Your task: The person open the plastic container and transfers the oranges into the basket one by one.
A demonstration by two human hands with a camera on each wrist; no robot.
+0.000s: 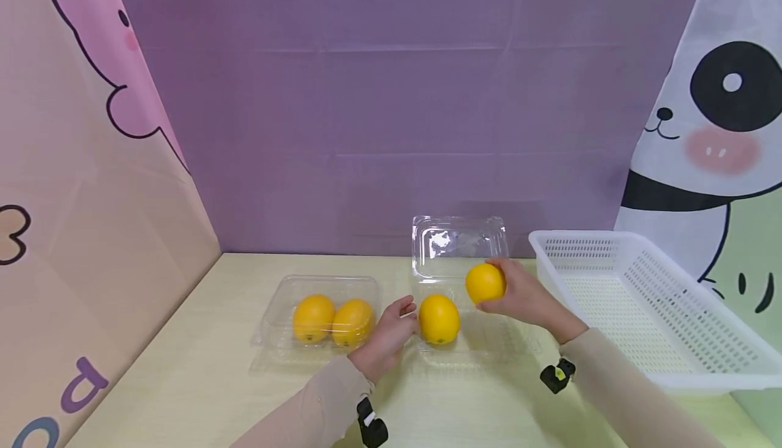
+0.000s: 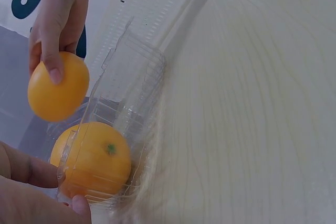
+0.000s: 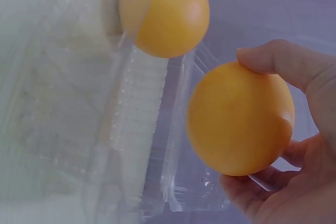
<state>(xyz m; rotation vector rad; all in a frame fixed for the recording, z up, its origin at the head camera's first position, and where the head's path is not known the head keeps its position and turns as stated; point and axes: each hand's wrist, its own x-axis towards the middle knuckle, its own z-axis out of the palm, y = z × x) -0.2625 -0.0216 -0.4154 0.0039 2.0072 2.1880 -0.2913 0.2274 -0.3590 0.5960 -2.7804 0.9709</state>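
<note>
My right hand grips an orange, held up over the right part of an opened clear plastic clamshell box. In the right wrist view, thumb and fingers wrap that orange from the right side. A second orange sits inside the box at its left end. There my left hand pinches the box's left edge, with finger and thumb on either side of the thin plastic. The box's raised lid stands tilted back behind it.
Left of the hands stands a closed clear box holding two oranges. A white perforated basket stands on the right side of the pale wooden table. A purple backdrop rises behind the table.
</note>
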